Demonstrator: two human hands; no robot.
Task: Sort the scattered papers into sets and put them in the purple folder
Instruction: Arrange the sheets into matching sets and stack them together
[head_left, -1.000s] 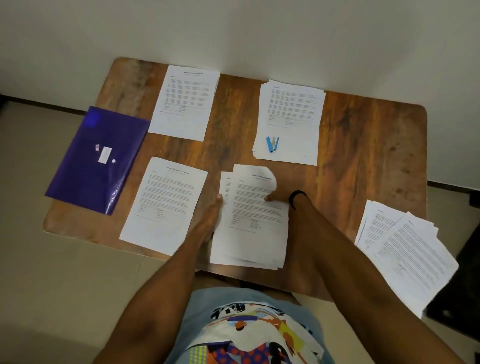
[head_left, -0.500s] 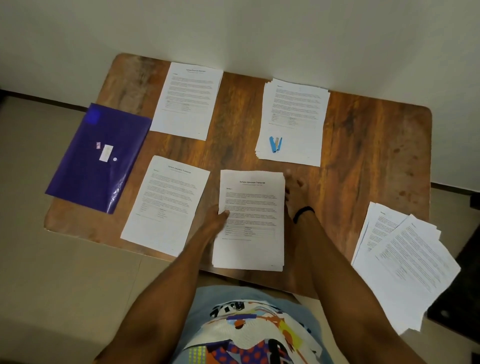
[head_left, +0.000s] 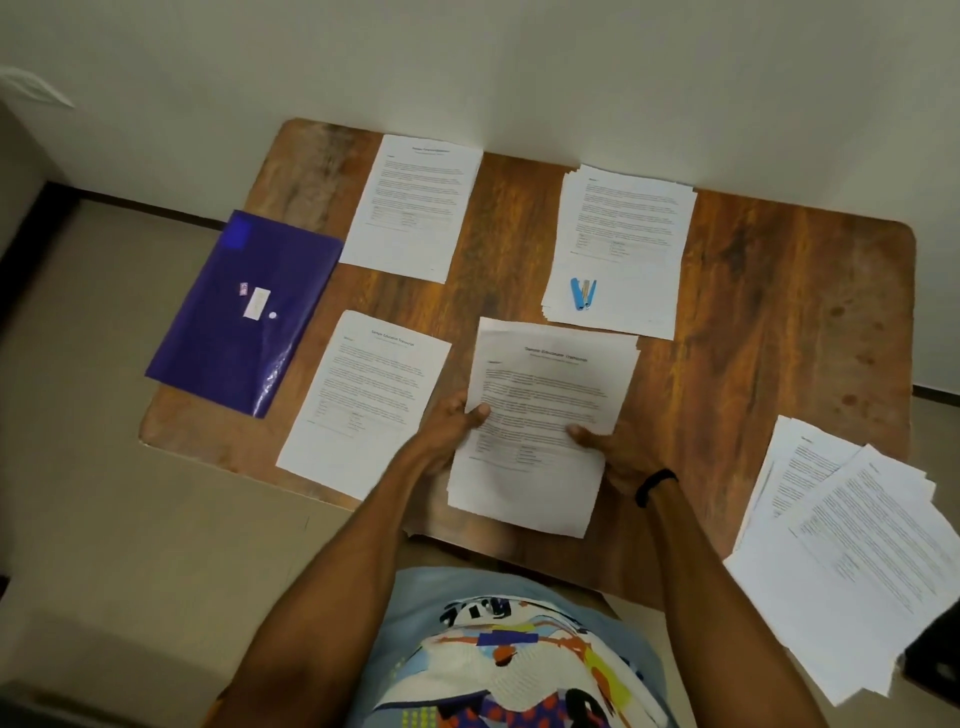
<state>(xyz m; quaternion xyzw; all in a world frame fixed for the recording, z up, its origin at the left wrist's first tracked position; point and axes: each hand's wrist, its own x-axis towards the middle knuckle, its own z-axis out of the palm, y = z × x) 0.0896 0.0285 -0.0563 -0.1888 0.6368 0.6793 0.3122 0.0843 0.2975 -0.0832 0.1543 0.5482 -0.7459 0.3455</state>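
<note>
Hands both engaged on one item: left hand (head_left: 452, 431) grips the left edge of the centre paper stack (head_left: 550, 395), thumb on top; right hand (head_left: 615, 457), with a black wristband (head_left: 655, 486), grips the right edge the same way. This stack is at 6 o'clock on the wooden worktop (head_left: 779, 322); whether it rests on the surface cannot be told.

Purple folder (head_left: 239, 317) lies flat at 9 o'clock, overhanging the left edge. Far printed sheet (head_left: 415, 208) lies at 11 o'clock, just beside the folder's corner. Near printed sheet (head_left: 363, 400) lies at 7 o'clock, just beside the left hand. Far paper stack (head_left: 628, 234) at 1 o'clock carries a blue stapler (head_left: 583, 293) on its near left corner. Loose fanned pile (head_left: 857, 545) at 4 o'clock overhangs the right edge.
</note>
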